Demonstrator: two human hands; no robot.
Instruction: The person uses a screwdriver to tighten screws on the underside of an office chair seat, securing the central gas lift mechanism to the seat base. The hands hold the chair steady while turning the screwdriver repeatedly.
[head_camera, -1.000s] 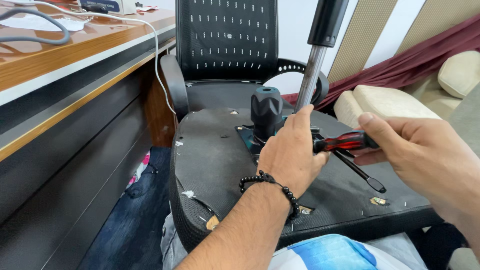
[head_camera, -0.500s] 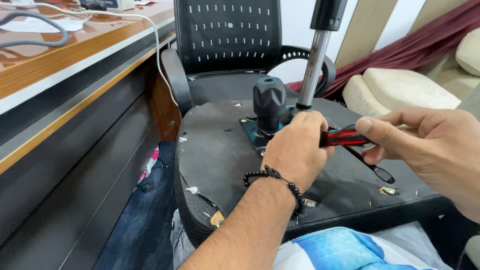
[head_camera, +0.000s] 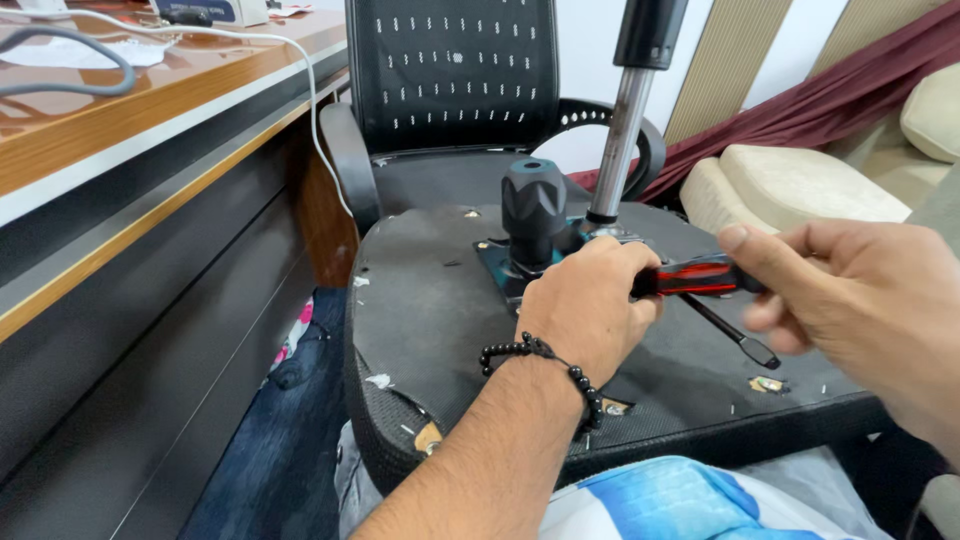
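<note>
- Head view: an upturned chair seat (head_camera: 440, 310) is seen lying across the person's lap, its dark grey underside facing up, fabric frayed at the near-left corner.
- Left hand (head_camera: 585, 305) is closed down over the mounting plate (head_camera: 497, 268) near the seat's centre, just right of the black ribbed knob (head_camera: 533, 205). What sits under the palm is hidden; a black bead bracelet (head_camera: 560, 372) is worn at the wrist.
- Right hand (head_camera: 860, 290) is clenched on the screwdriver (head_camera: 700, 280), thumb on top of the red-and-black handle.
- Key relation: the screwdriver's handle lies between the two hands, its left end touching or just beside the left hand's fingers; which cannot be told. Its long axis runs roughly left to right across the seat, with the dark shaft dropping down-right to a tip (head_camera: 765, 355) close over the seat's right side.
- Right hand is the one holding the tool; the left is nearer the plate.
- Gas-lift column (head_camera: 625, 130) rises from the plate just behind the left hand, chrome below, black above.
- A second office chair (head_camera: 455, 80) stands behind the seat; a wooden table (head_camera: 150, 110) runs along the left.
</note>
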